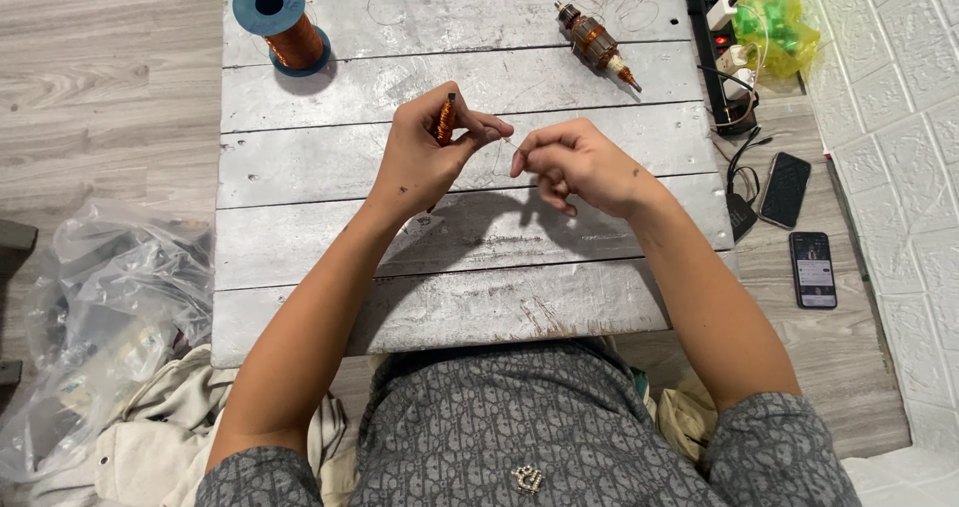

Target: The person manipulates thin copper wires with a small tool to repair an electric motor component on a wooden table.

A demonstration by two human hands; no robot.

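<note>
My left hand [425,152] is closed around a small stick wound with copper wire [446,119], held upright above the grey wooden board table [330,307]. My right hand [571,163] is just to its right, fingers pinched on a thin wire strand that runs between the two hands. A blue-capped spool of copper wire [283,22] stands at the table's far left corner. A motor armature [596,44] with copper windings lies at the far right of the table.
A black power strip [711,37] with plugs and a green-yellow bag [777,17] lie to the right. Two phones [784,189] [812,269] rest on the floor by the white wall. Clear plastic bags [95,307] and cloth sit at left.
</note>
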